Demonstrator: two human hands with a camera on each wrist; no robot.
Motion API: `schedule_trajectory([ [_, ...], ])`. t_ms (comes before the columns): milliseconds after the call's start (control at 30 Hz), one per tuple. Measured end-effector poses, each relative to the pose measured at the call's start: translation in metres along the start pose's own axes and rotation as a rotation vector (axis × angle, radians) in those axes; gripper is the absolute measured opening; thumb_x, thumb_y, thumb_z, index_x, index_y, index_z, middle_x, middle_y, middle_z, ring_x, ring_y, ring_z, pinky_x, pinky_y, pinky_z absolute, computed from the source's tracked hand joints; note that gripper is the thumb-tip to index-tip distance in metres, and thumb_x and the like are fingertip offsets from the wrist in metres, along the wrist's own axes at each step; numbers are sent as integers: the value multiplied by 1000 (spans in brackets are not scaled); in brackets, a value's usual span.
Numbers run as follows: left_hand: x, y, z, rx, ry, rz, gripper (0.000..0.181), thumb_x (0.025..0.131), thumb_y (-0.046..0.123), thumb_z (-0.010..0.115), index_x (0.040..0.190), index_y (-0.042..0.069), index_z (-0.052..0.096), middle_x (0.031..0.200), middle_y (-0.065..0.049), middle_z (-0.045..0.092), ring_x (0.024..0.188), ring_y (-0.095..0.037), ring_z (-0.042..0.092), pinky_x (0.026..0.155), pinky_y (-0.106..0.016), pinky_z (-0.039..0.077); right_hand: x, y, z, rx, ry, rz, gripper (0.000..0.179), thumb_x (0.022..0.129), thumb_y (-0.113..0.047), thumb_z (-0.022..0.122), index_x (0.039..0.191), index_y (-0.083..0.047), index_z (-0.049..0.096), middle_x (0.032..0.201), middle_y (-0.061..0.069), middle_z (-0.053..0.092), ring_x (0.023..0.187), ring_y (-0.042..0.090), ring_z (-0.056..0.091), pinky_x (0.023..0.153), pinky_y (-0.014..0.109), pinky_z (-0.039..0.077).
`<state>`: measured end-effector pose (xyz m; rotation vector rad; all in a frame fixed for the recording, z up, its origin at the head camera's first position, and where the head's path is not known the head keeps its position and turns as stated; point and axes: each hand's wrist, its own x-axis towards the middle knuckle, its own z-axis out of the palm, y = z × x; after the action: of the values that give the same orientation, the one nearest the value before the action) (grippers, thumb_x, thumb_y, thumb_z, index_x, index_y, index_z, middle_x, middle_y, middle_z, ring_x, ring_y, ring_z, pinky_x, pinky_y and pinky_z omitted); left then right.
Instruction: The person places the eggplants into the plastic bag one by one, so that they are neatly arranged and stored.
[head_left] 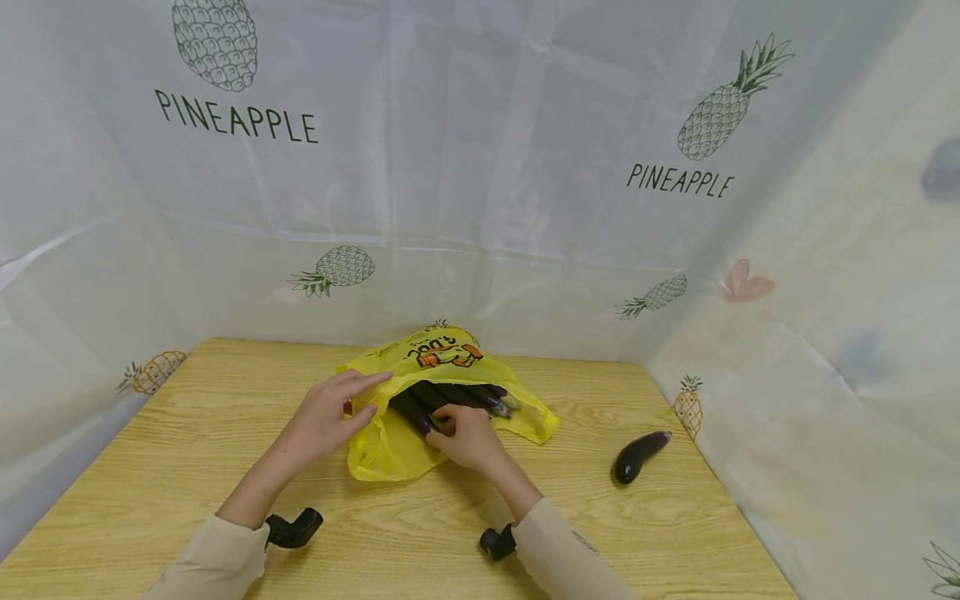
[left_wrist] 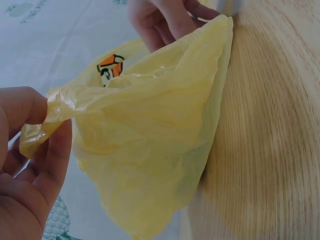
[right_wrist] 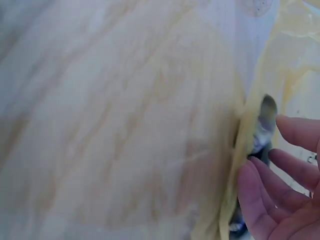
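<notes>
A yellow plastic bag (head_left: 390, 446) lies on the table with its mouth facing me, dark eggplants (head_left: 411, 412) inside it. At the left side of the mouth, my left hand (head_left: 324, 412) pinches a gathered fold of the bag, plainest in the left wrist view. My right hand (head_left: 471, 437) reaches into the mouth, its fingertips at the near end of an eggplant. The right wrist view shows the spread fingers (right_wrist: 287, 192) of that hand beside eggplant ends (right_wrist: 264, 125). The bag's upper layer hides the far ends of the eggplants.
One more eggplant (head_left: 637, 457) lies by itself on the wooden table (head_left: 585, 517), near its right edge. White sheeting (head_left: 480, 192) printed with pineapples hangs behind the table and along both sides.
</notes>
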<state>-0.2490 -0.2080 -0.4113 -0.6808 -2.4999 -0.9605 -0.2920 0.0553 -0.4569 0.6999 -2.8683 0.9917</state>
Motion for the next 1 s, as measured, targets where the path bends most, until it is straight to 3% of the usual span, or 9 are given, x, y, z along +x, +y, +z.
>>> schedule_trajectory([
  [167,0,0,-1,6,-4,-3,55,96,4,77,149,16,65,107,3,68,71,-7,47,62,-26,47,-11,-1,-21,13,-2,-56,34,100,-20,77,130,-5,74,100,8,78,83,16,71,72,32,57],
  [400,-1,-1,-2,5,-4,2,55,96,4,77,148,15,65,107,3,68,70,-8,46,62,-26,46,-35,15,-64,7,6,-46,35,102,-18,72,135,-4,70,111,13,76,76,16,70,67,32,57],
  [767,0,-2,-1,-1,-5,6,55,96,3,78,148,14,65,107,3,69,73,-8,48,63,-25,48,-70,80,-136,-89,77,9,43,100,-18,75,141,-7,67,123,20,72,88,23,71,69,31,59],
  [1000,1,-1,1,-2,-8,5,55,96,3,78,148,14,65,105,4,68,73,-8,48,63,-26,48,-94,121,-173,-147,107,-14,46,101,-19,76,144,-7,65,130,19,69,98,29,72,80,44,62],
])
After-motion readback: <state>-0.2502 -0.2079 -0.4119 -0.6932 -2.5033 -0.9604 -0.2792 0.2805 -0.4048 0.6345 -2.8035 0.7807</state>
